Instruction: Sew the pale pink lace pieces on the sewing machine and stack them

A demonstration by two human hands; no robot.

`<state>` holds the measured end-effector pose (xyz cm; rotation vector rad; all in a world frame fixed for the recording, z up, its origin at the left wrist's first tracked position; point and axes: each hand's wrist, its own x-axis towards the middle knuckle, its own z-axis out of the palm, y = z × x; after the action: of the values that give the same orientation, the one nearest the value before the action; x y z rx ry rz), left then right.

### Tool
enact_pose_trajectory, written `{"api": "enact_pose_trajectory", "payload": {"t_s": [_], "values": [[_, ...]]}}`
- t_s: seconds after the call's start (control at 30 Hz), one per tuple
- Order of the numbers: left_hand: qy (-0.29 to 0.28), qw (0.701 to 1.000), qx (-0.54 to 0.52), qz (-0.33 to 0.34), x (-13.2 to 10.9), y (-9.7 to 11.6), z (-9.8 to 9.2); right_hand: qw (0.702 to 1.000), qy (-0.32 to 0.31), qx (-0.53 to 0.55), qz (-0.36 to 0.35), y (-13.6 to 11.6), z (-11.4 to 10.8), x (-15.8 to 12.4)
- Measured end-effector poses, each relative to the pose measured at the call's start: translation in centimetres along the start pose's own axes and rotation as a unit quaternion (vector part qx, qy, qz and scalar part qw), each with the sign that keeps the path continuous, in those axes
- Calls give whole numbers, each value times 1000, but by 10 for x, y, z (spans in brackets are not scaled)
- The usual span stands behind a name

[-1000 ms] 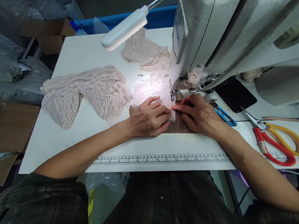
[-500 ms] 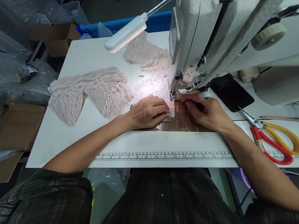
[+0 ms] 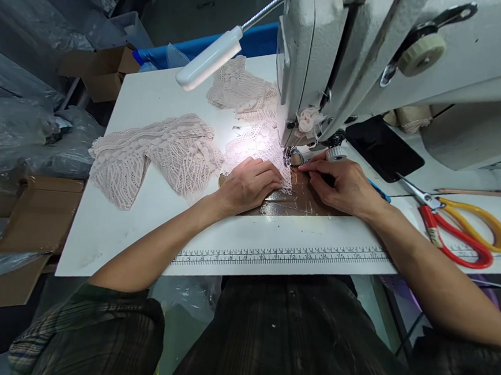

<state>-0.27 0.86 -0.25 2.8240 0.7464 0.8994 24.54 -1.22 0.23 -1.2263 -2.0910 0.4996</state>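
A sewing machine (image 3: pixel 301 70) stands over the table, its presser foot (image 3: pixel 288 154) down at a pale pink lace piece (image 3: pixel 258 145) lit by the lamp. My left hand (image 3: pixel 250 184) lies on the near edge of this lace, fingers curved and close together, holding it against the brown taped machine bed (image 3: pixel 314 198). Just right of the presser foot, my right hand (image 3: pixel 341 183) has thumb and forefinger pinched together; what is between them is too small to make out. A round metal part (image 3: pixel 296 158) sits between the foot and those fingertips.
More lace (image 3: pixel 162 151) lies folded to the left, with another lace bundle (image 3: pixel 241 85) behind. A white lamp (image 3: pixel 211 57) hangs above. To the right are a black phone (image 3: pixel 384 147), scissors (image 3: pixel 451 220) and a pencil (image 3: pixel 479 193). A printed ruler (image 3: pixel 280 254) runs along the front edge.
The view has shifted slightly. My right fingers have drawn together into a tighter pinch beside the presser foot. My left hand stays on the lace, its fingers closer together.
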Motion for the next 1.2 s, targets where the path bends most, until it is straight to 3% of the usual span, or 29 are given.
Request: {"api": "enact_pose_trajectory", "payload": {"t_s": [0.17, 0.27, 0.4, 0.53, 0.77, 1.07, 1.2], "values": [[28, 997, -63, -38, 2, 1, -1, 998, -36, 13, -59, -6, 3, -2], [68, 997, -34, -21, 4, 2, 0, 998, -54, -10, -42, -11, 6, -2], [81, 996, 22, 38, 4, 3, 3, 998, -27, 41, -33, -10, 8, 0], [89, 996, -3, 23, 3, 5, 1, 998, 13, 47, 24, -6, 3, 2], [58, 998, 4, 17, 1, 5, 2, 999, 26, -3, 26, -2, 1, 1], [0, 998, 58, 34, -1, 3, 1, 991, -50, -67, -100, 8, 8, -5], [-7, 997, 60, 48, -1, 1, -4, 987, -61, -96, -114, 10, 11, -5]]}}
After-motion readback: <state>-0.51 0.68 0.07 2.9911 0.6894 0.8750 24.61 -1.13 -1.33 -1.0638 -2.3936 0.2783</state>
